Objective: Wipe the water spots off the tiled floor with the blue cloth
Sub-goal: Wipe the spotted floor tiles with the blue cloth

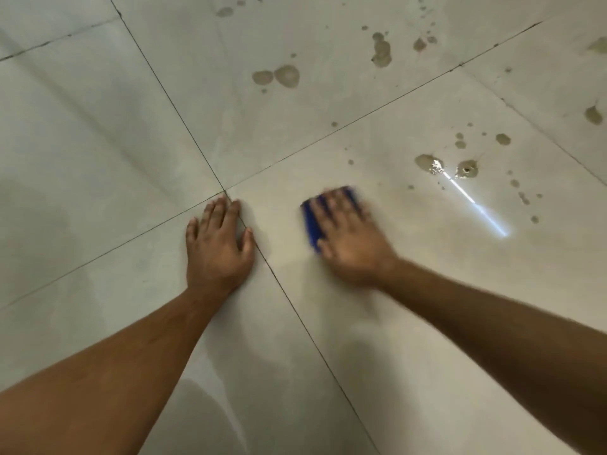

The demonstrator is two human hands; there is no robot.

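My right hand [348, 234] lies flat on top of the folded blue cloth [311, 224], pressing it onto the pale tiled floor [98, 142]; the hand is motion-blurred and covers most of the cloth. My left hand [216, 244] rests palm-down with fingers spread on the floor, over the crossing of the grout lines, holding nothing. Several water spots lie beyond the cloth: a pair of larger ones [428, 163] to the far right with a bright glint, and two round ones [286, 76] farther ahead.
More small spots [381, 50] scatter across the far and right tiles. A bright streak of reflected light [476, 208] runs diagonally right of the cloth. Dark grout lines [170, 100] divide the large tiles.
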